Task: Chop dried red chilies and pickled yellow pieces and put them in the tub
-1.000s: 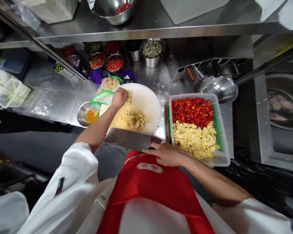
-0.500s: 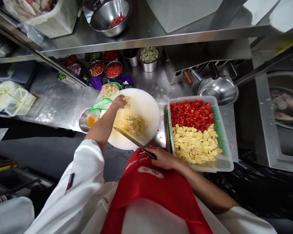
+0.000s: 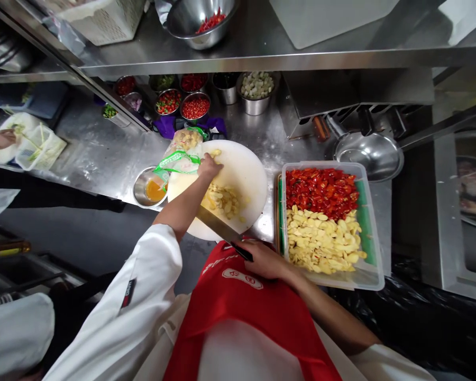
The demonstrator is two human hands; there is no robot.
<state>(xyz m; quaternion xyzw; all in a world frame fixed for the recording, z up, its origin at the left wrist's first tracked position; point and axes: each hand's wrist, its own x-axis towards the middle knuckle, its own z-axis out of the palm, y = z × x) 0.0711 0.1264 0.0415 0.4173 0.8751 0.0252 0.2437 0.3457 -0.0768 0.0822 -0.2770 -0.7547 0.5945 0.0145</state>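
Observation:
My right hand [image 3: 261, 257] is closed round the black handle of a knife [image 3: 218, 224], whose broad blade lies over the near edge of the round white cutting board [image 3: 254, 180]. My left hand [image 3: 210, 166] is over the board's upper left part, fingers bent, beside a few pale yellow pieces [image 3: 216, 153]; whether it grips any is hard to make out. Sliced pale yellow pieces [image 3: 224, 201] lie heaped mid-board, near the blade. A clear bag with green print [image 3: 180, 159] touches the board's left side, close to my left hand.
Right of the board stands a clear tub [image 3: 375, 238] with red chopped peppers and yellow slices. A steel bowl [image 3: 140, 188] with orange liquid is at left. Behind are small ingredient bowls, a wok [image 3: 375, 156] and an overhead shelf [image 3: 262, 62]. Another person's hand [image 3: 2, 140] shows far left.
My left hand has shifted over the board, off the pieces it was touching at the upper left. The view has moved slightly. Another person's hand has appeared at far left.

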